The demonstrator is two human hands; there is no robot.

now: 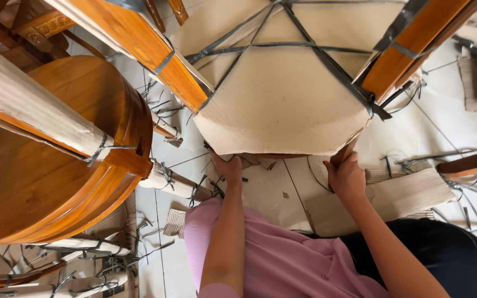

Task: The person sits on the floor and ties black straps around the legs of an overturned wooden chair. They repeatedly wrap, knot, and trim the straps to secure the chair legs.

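Head view — cardboard-wrapped chair seat (282, 94) above, both hands gripping edge.

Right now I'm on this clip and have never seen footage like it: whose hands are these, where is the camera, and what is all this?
There is no machine here. A person wears one camera on the head, looking down, so both arms belong to them. The left hand and the right hand grip the lower edge of a chair seat wrapped in cardboard, bound with dark plastic straps. Orange-brown wooden legs rise on either side of it. To the left stands a round wooden tabletop. The tiled floor is littered with cut straps and cardboard scraps. The person's lap shows a pink top.
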